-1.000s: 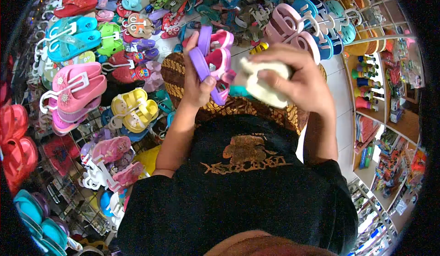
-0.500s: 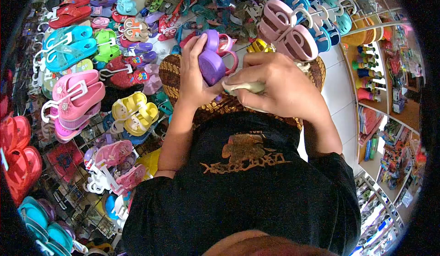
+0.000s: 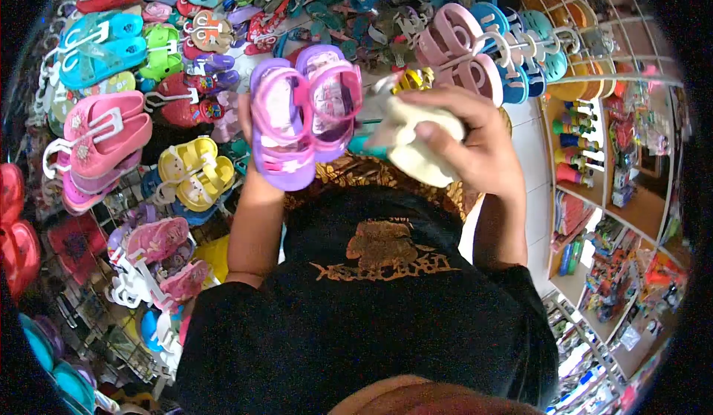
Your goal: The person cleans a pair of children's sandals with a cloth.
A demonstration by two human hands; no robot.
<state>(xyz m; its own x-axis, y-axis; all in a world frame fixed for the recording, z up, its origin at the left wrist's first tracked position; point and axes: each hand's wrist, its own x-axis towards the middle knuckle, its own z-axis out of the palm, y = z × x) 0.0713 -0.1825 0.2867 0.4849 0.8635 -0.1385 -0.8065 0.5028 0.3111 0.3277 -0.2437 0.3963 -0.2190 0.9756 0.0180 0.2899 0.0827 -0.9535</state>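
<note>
A pair of purple sandals with pink straps (image 3: 308, 110) is held up in front of me, insoles and straps facing me. My left hand (image 3: 246, 116) grips the pair from behind and the left, with most of its fingers hidden by the soles. To the right, my right hand (image 3: 486, 144) is closed on a crumpled cream cloth (image 3: 425, 151), its thumb pressed over the front. The cloth is close to the right sandal, and its blurred left edge makes it hard to tell whether they touch. Brown patterned fabric (image 3: 371, 176) lies below the hands.
Pink slippers (image 3: 111, 136), yellow sandals (image 3: 194, 174) and turquoise flip-flops (image 3: 100, 51) hang on the left rack. Pale pink sandals (image 3: 464, 55) hang ahead, right of centre. A shelf with goods (image 3: 616, 192) stands on the right, beside white floor tiles (image 3: 529, 162).
The sandals have turned from soles toward the right hand to straps facing me, and moved left. The right hand has moved slightly right and turned, showing more of the cloth.
</note>
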